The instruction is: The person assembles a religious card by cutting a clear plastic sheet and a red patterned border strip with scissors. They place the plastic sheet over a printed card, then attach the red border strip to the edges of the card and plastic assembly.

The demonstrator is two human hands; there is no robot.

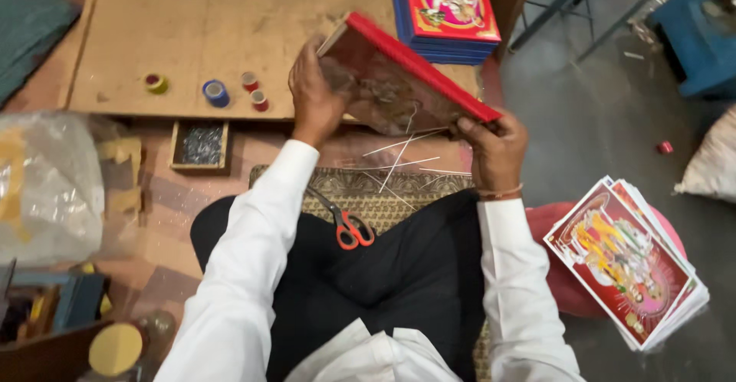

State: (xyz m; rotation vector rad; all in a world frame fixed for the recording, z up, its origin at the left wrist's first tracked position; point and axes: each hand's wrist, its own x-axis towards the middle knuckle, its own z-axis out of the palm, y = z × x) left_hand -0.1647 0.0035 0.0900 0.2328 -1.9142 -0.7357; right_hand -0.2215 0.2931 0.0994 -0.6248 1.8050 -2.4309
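1. Head view: a seated person tilts a red-edged frame (399, 83) over the lap, above a low board (192, 37). The left hand (316, 95) is clamped on its upper left end, and the right hand (494, 146) pinches its lower right corner.
2. The corner pinch looks slight; a slip could drop the frame onto the thin sticks (399, 160) below.
3. The scissors (349, 225) lie on the lap, so a shift of the legs could tip them off.
4. The prints (625, 263) overhang a red cushion (556, 278) at the right and could slide to the floor.
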